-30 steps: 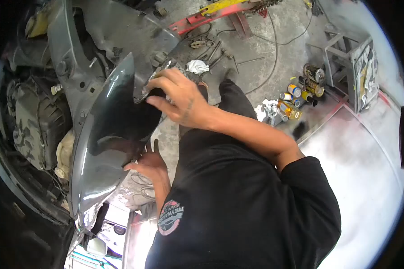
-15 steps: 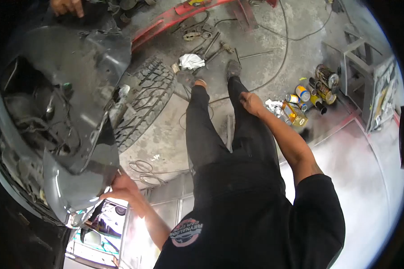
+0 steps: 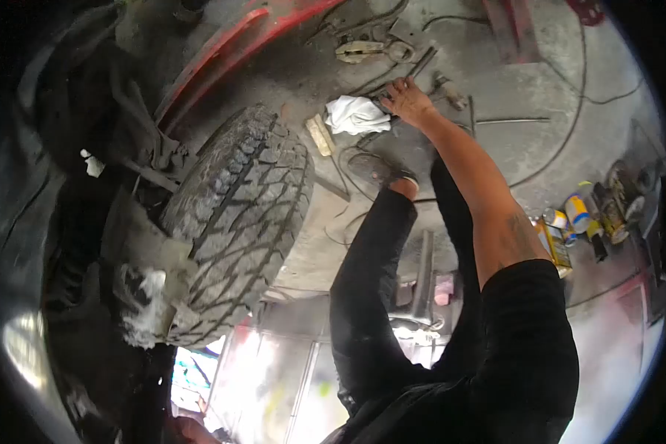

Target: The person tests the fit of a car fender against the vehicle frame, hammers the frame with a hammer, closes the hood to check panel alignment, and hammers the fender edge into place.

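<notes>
At the left, much of the vehicle's dark underside [image 3: 59,237] was lost in shadow, its parts hard to tell from one another and cut off by the round rim of the view. The treaded tyre [image 3: 251,200] stood beside it, its lower left covered by a pale, torn-looking piece [image 3: 152,296]. The left hand [image 3: 192,430] showed as little more than a patch of skin at the bottom edge; I could not tell how its fingers stood. Further right, a pale block [image 3: 320,135] lay near the white cloth [image 3: 355,116]. Just beside the cloth, the right hand [image 3: 407,102] reached over a dark bar [image 3: 425,61] on the floor [image 3: 510,92], fingers slightly apart, hiding part of the bar; contact was unclear. At far right, cans [image 3: 579,211] overlapped, their labels unreadable.
</notes>
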The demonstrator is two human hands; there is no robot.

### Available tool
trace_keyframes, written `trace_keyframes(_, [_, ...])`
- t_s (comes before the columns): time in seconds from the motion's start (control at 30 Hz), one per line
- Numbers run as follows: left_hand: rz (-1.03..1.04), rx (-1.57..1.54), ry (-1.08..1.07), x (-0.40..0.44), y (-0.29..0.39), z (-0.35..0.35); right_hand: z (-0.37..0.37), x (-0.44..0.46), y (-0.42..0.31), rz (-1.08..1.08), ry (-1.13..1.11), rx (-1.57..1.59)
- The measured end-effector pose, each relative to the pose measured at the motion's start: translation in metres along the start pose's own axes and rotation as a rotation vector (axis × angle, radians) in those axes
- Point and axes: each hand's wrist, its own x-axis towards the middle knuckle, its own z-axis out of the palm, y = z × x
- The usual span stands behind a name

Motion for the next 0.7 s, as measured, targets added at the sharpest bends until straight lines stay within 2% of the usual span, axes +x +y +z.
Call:
trace_keyframes(0.07, [-0.108,-0.241,0.098,-0.018,-0.001,0.037,0.036,0.027,-0.010,-0.108,0.122,-0.160])
trace_keyframes(0.13, [-0.217,-0.514,0.203,-0.029,-0.005,0.055,0.030,0.037,-0.007,-0.122,0.054,-0.050])
trace_keyframes(0.17, [-0.209,-0.510,0.204,-0.029,-0.006,0.055,0.027,0.042,-0.005,-0.123,-0.012,0.034])
trace_keyframes(0.23, [-0.132,-0.193,0.210,-0.029,-0.001,0.057,0.041,0.052,0.006,-0.199,0.025,-0.013])
trace_keyframes(0.27, [-0.126,-0.199,0.208,-0.023,0.012,0.049,0.039,0.057,0.009,-0.039,-0.116,0.190])
trace_keyframes(0.3, [-0.029,-0.082,0.237,-0.011,0.031,0.034,0.037,0.062,0.017,0.126,-0.249,0.390])
trace_keyframes(0.33, [0.072,0.029,0.263,-0.005,0.040,0.023,0.057,0.063,0.028,-0.170,-0.127,-0.002])
trace_keyframes(0.47, [-0.005,-0.001,0.126,-0.014,0.003,0.041,0.073,0.064,0.033,-0.215,-0.050,0.061])
trace_keyframes(0.53, [-0.020,-0.033,0.111,-0.014,-0.001,0.035,0.080,0.061,0.035,-0.068,-0.065,0.287])
trace_keyframes(0.57, [-0.027,-0.050,0.097,-0.012,-0.003,0.029,0.064,0.052,0.040,-0.063,-0.064,0.275])
trace_keyframes(0.63, [-0.049,-0.068,0.057,-0.009,-0.008,0.024,0.015,0.006,0.031,-0.273,-0.111,0.047])
trace_keyframes(0.67, [-0.063,-0.087,0.034,-0.008,-0.009,0.020,-0.007,-0.017,0.030,-0.268,-0.047,0.089])
trace_keyframes(0.7, [-0.071,-0.107,0.005,-0.006,-0.010,0.015,-0.034,-0.043,0.024,-0.120,-0.110,0.232])
